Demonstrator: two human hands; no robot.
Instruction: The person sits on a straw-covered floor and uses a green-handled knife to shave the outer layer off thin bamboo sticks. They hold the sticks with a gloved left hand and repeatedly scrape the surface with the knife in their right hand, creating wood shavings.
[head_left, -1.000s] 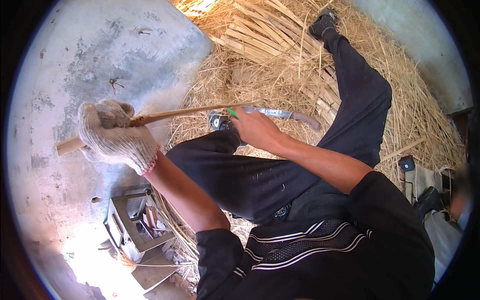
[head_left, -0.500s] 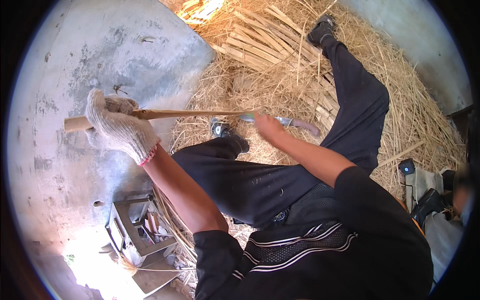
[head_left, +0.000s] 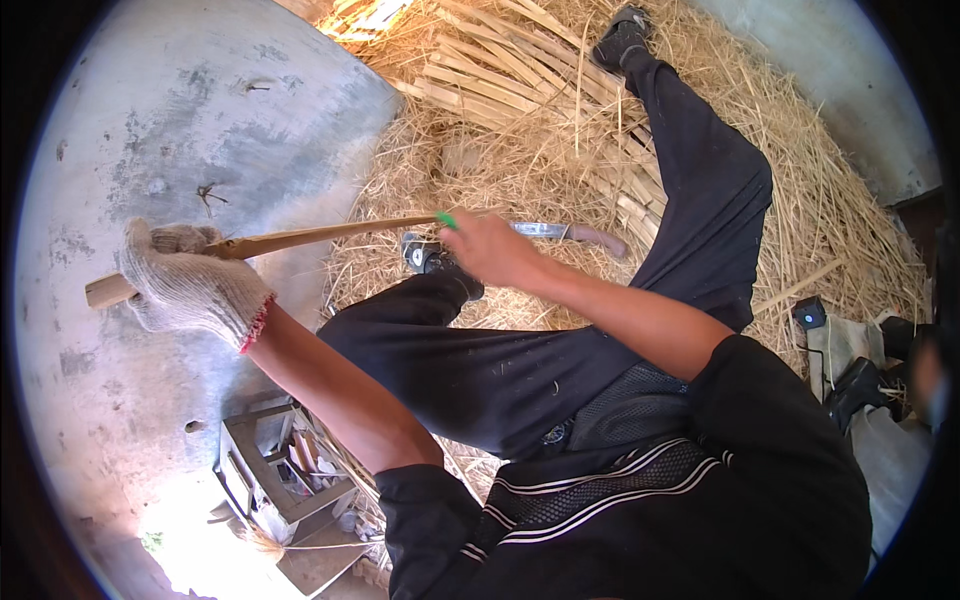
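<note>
My left hand (head_left: 195,275), in a knitted white glove with a red-edged cuff, is closed around the thick end of a long bamboo strip (head_left: 320,235). A short cut end juts out beyond the glove. The strip narrows toward my bare right hand (head_left: 490,250), whose fingers are closed at its thin end. Something small and green (head_left: 447,219) shows at those fingertips; I cannot tell its kind. Just past the right hand a long knife (head_left: 545,230) with a brown handle lies on the shavings, apart from my fingers as far as I can see.
Split bamboo strips (head_left: 490,85) lie piled ahead on a thick bed of shavings (head_left: 800,200). My legs in black trousers (head_left: 700,180) spread around the work area. A grey wall (head_left: 240,130) stands at the left, with a small wooden stool (head_left: 270,460) holding odds and ends below.
Both hands have shifted left with the bamboo strip. My right hand has moved along it toward the left glove, and the green thing shows more. The view has shifted slightly.
</note>
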